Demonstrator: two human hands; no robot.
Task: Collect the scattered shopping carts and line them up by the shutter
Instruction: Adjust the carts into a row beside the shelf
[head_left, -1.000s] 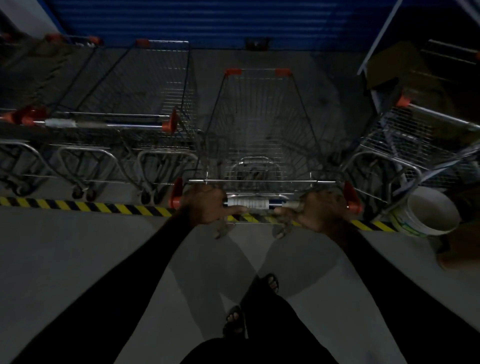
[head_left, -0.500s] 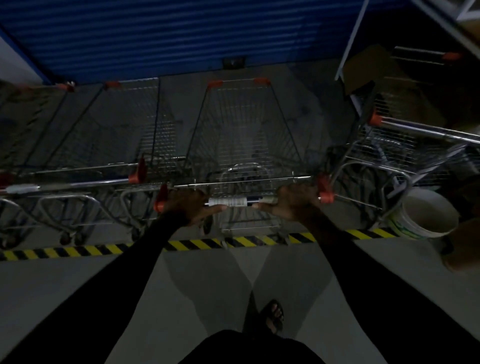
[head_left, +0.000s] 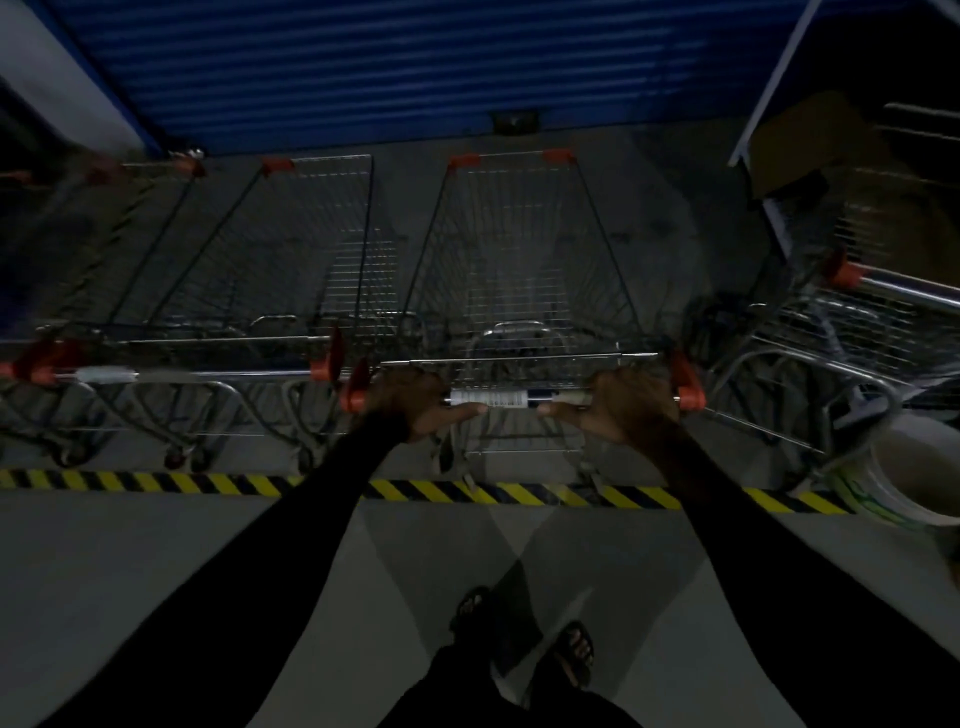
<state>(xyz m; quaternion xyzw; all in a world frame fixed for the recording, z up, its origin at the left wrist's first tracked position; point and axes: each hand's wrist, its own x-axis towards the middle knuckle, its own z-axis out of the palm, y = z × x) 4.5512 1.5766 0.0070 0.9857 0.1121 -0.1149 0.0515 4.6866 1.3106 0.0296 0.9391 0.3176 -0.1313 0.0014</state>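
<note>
A wire shopping cart with red corner caps stands in front of me, nose toward the blue shutter. My left hand and my right hand are both closed on its handle bar, one near each end. Its rear wheels sit just beyond the yellow-black floor stripe. Directly to its left a second cart is parked parallel, and a third cart stands further left, blurred.
Another cart stands askew at the right, close to my cart's handle end. A white bucket sits on the floor at the right edge. Cardboard leans by a white frame at the far right. My sandalled feet stand on bare grey floor.
The cart has rolled forward over the striped line toward the shutter, drawing level with the parked carts on the left. Both hands kept their hold on the handle.
</note>
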